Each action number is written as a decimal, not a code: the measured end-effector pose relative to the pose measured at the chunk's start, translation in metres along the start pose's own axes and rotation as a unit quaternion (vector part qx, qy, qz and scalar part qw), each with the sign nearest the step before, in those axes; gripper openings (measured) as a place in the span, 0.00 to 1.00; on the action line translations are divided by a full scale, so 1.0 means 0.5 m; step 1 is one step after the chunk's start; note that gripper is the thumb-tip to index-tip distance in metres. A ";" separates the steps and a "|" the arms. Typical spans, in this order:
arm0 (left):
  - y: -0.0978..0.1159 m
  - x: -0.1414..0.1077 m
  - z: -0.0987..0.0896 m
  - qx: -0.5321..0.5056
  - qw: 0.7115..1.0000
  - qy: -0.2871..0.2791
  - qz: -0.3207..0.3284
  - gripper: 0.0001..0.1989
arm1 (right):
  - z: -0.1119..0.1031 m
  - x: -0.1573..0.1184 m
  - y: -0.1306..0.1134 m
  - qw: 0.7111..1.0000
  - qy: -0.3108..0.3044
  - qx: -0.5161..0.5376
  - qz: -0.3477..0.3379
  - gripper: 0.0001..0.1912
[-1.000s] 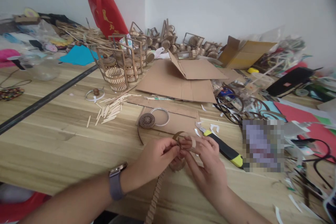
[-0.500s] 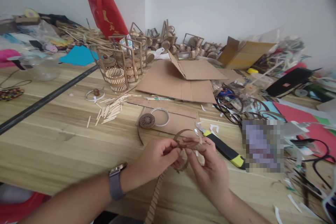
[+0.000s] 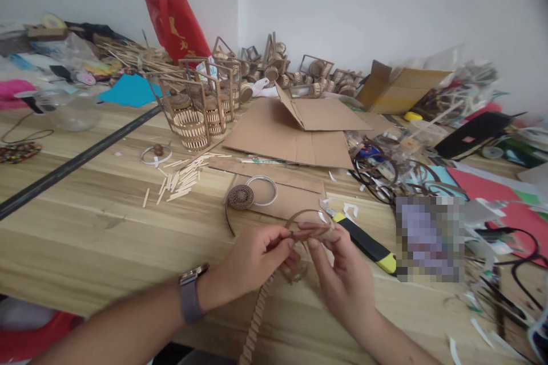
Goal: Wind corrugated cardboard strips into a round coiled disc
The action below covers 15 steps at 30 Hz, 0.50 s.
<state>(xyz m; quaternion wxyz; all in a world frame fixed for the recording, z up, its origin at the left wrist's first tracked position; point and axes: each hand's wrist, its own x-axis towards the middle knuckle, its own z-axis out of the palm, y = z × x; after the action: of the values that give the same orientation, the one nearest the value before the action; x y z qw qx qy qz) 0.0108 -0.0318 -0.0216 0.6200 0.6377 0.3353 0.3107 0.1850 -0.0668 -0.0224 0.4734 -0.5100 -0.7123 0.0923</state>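
While your left hand (image 3: pixel 252 256) pinches a thin brown looped strip (image 3: pixel 299 214) above the pale wooden table (image 3: pixel 128 245), your right hand (image 3: pixel 346 274) has its fingers at the loop; whether they clamp it, I cannot tell. A ribbed tan strip (image 3: pixel 253 328) trails below, and a black-and-yellow utility knife (image 3: pixel 363 240) lies near your right hand.

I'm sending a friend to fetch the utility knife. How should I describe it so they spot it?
On the wooden table, find the big folded cardboard. Come from it toward the right hand; the utility knife lies slantwise just beyond that hand. Its black-and-yellow handle sets it apart from the white scraps near its tip.
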 end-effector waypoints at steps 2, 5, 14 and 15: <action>-0.001 0.001 -0.002 -0.007 1.000 -0.008 -0.004 0.16 | 0.001 0.002 0.003 0.994 -0.008 0.080 0.069 0.04; 0.003 0.002 -0.005 -0.019 1.000 -0.018 -0.014 0.17 | 0.002 0.016 0.007 0.958 -0.052 0.229 0.166 0.09; -0.004 0.009 -0.008 -0.160 0.986 -0.015 -0.050 0.23 | -0.086 0.149 0.063 0.958 -0.026 0.159 0.237 0.16; -0.007 0.011 -0.009 -0.168 0.984 -0.014 -0.055 0.23 | -0.099 0.171 0.064 0.972 -0.004 0.069 0.226 0.17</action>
<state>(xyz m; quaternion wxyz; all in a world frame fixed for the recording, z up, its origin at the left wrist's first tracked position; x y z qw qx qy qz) 0.0102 -0.0248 -0.0252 0.7394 0.5089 0.3042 0.3189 0.2409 0.0003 0.0338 0.4711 -0.6236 -0.5726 0.2478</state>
